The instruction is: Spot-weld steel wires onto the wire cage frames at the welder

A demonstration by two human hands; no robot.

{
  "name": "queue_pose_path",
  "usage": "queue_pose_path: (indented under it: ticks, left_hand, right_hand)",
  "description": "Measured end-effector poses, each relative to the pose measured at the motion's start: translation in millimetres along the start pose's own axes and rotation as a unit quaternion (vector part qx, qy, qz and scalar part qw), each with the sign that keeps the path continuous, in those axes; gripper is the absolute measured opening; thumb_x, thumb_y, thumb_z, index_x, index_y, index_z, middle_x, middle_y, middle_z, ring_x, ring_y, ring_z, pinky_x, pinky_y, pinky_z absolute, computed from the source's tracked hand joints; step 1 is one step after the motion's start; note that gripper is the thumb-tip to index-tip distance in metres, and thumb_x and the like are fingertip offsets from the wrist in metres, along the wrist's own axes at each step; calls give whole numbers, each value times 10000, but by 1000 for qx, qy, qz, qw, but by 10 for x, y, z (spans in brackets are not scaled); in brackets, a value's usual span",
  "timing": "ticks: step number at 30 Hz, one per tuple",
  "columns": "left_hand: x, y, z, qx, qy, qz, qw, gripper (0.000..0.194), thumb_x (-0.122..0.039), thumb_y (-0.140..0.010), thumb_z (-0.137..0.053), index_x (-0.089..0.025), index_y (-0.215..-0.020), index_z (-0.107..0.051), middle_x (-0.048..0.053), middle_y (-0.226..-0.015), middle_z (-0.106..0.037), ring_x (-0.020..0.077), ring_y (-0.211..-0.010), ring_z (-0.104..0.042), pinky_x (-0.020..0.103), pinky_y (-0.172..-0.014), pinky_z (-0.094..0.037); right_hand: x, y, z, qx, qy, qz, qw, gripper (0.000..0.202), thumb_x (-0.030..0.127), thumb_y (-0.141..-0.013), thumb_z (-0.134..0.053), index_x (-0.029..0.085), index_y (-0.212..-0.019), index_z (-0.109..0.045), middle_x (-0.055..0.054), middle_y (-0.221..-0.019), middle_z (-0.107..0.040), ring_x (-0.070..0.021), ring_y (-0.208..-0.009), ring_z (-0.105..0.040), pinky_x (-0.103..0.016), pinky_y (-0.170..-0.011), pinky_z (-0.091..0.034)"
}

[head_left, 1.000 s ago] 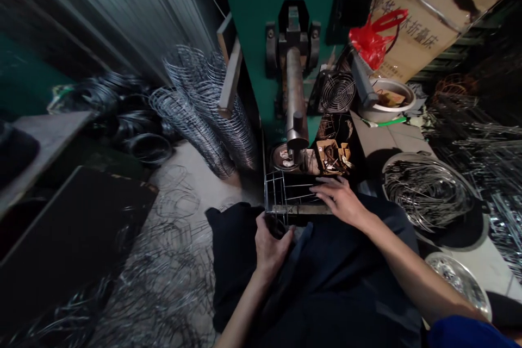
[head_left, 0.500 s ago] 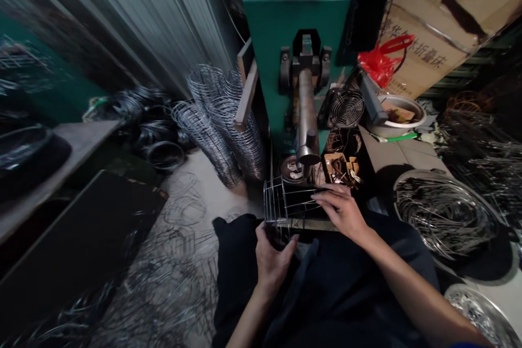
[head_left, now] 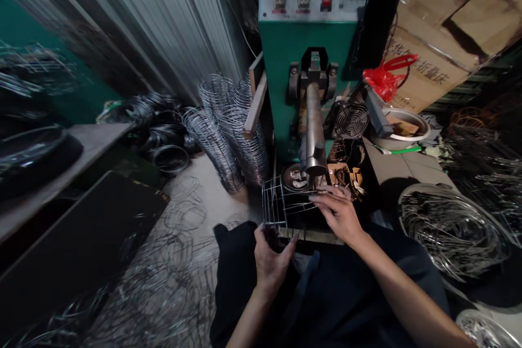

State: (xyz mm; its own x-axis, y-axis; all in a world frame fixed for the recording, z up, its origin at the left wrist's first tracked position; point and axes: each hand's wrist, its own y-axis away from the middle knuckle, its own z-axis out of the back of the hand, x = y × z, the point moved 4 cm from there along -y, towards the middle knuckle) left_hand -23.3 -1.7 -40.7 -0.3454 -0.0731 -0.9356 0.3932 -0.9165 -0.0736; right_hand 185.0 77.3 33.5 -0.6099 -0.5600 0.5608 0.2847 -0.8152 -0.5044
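Note:
A small wire frame (head_left: pixel 274 202) of thin metal rods is held between my two hands, above my lap. My left hand (head_left: pixel 272 258) grips its lower left end, thumb and fingers curled round the wires. At its right end my right hand (head_left: pixel 337 211) pinches the long wires between thumb and fingers. Just beyond the frame is the thick metal arm (head_left: pixel 314 130) of a green machine (head_left: pixel 281 76), with its rounded end pointing down towards me. Part of the wire frame is hidden behind my fingers.
Stacks of wire rings (head_left: pixel 232 130) stand left of the machine. Loose wire pieces (head_left: pixel 163 277) cover the floor at left. A basin of bent wires (head_left: pixel 452 234) lies at right, with a cardboard box (head_left: pixel 436 54) and a white bowl (head_left: pixel 402 138) behind.
The view has tilted up slightly, so the machine and its panel sit lower in the picture. Both hands keep their hold on the wire frame, nearly unmoved.

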Motion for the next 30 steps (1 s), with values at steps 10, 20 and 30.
queue_pose_path:
  ticks: [10, 20, 30]
  left_hand:
    - [-39, -109, -27, 8, -8, -13, 1000, 658, -460, -689, -800, -174, -1169, -452, 80, -942, -655, 238, -818, -665, 363, -745, -546]
    - [-73, -112, -9, 2, -30, -9, 999, 697, -475, -661, -809, -169, -1184, -466, 83, -927, -679, 251, -792, -682, 357, -699, -549]
    - [-129, -216, -4, 6, -49, -36, 998, 643, -493, -694, -784, -164, -1158, -484, 65, -903, -667, 222, -768, -661, 341, -712, -539]
  right_hand:
    - [-38, -81, -51, -18, 23, 5, 1000, 203, 224, -959, -556, 304, -1038, -724, -18, -1027, -758, -241, -1142, -620, -483, -1025, -292]
    - [-179, -53, 82, -61, 23, -33, 997, 129, 375, -905, -657, 254, -912, -701, -29, -970, -745, -237, -1026, -661, -422, -984, -385]
    - [-254, -83, 102, -80, -45, -71, 993, 141, 368, -901, -653, 249, -852, -713, -25, -879, -735, -230, -897, -667, -396, -898, -467]
